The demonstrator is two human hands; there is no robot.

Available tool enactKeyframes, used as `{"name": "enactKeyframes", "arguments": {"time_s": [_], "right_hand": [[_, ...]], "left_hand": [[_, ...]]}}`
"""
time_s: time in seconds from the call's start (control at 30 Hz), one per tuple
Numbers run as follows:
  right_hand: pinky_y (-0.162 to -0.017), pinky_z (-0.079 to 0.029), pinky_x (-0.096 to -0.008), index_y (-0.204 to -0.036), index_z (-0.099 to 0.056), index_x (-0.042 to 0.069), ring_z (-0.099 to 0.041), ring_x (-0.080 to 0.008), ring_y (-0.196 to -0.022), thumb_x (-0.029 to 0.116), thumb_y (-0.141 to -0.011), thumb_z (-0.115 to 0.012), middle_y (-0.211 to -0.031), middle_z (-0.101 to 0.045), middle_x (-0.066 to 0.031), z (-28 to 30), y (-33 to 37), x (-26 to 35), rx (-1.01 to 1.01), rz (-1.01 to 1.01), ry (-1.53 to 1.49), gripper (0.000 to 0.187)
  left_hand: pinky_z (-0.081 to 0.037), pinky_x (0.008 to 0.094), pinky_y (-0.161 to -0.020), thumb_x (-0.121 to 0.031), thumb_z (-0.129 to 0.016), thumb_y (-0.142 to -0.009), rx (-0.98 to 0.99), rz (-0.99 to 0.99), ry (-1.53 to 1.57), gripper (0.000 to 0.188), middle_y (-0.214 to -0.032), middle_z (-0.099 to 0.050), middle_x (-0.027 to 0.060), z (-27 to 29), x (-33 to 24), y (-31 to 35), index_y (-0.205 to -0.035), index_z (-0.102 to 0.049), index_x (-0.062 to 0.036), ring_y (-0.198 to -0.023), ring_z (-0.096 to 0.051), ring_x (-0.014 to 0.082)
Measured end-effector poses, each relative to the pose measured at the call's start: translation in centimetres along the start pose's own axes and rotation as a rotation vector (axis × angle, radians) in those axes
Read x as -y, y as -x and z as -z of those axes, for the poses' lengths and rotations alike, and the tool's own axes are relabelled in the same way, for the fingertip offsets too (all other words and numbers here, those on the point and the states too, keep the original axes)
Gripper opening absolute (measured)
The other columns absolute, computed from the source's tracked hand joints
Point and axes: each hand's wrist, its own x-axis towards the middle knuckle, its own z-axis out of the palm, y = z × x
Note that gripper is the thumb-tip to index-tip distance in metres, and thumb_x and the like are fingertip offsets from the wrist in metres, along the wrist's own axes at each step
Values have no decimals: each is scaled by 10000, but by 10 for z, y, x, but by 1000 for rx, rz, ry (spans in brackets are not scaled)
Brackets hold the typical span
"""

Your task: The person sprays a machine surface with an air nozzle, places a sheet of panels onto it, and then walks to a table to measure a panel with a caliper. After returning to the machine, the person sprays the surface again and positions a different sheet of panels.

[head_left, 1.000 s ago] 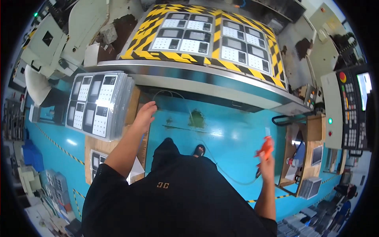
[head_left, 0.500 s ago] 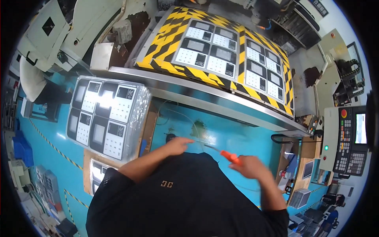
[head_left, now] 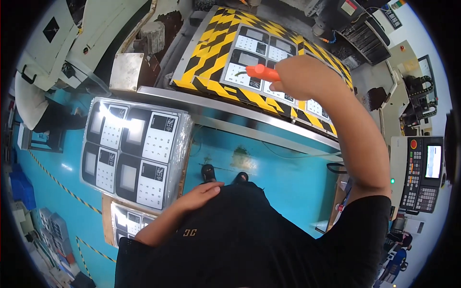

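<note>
The orange-red hand tool (head_left: 263, 72) is located in the right hand (head_left: 305, 79), projecting from the thumb side toward the left. The fingers of this hand are wrapped around the tool body. In the view, tool and hand overlap the printed panels (head_left: 248, 58) laid out on the machine bed (head_left: 201, 65), which is bordered with yellow-and-black striped tape. The clearance between tool and panels cannot be determined.

The right arm is raised and bent at the elbow; the forearm runs forward and inward to the bed. The left hand (head_left: 200, 196) is positioned low, at the front of the black shirt (head_left: 230, 240), with its fingers loosely extended side by side. The wrapped panel stack (head_left: 127, 153) stands forward and to the left of it.
</note>
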Motion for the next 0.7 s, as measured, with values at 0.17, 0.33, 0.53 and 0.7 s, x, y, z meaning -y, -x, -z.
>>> {"name": "enactKeyframes", "arguments": {"time_s": [0.17, 0.33, 0.53, 0.7], "right_hand": [[-779, -509, -452, -961, -694, 33, -671, -351, -861, 385, -883, -681, -868, -692, -175, -2, -2, -20, 26, 11, 141, 361], [-783, -515, -447, -949, -706, 39, -671, -347, -873, 383, -868, -695, -888, -699, -158, -13, 20, -50, 118, -84, 190, 353], [-797, -521, -438, -930, -711, 24, -676, -349, -881, 374, -860, -700, -892, -704, -161, -42, 58, -98, 118, -199, 171, 356], [-813, -514, -451, -932, -701, 2, -671, -350, -920, 361, -853, -706, -937, -704, -176, -77, 86, -147, 152, -289, 139, 367]], "left_hand": [[-337, 323, -1105, -344, -485, -1030, 49, 17, -140, 497, -1414, -527, 137, 2, -21, 11, -1409, -491, -22, -1323, -465, 224], [-379, 348, -1079, -359, -502, -1010, 48, -65, -202, 466, -1345, -580, 155, 2, -21, -3, -1370, -534, -64, -1280, -518, 270], [-366, 357, -1093, -352, -503, -1008, 145, 3, -292, 464, -1387, -550, 154, 1, -43, -21, -1371, -534, -65, -1315, -489, 278], [-359, 356, -1096, -351, -508, -1008, 212, 40, -256, 467, -1402, -538, 153, -7, -46, -46, -1375, -531, -63, -1325, -478, 273]]}}
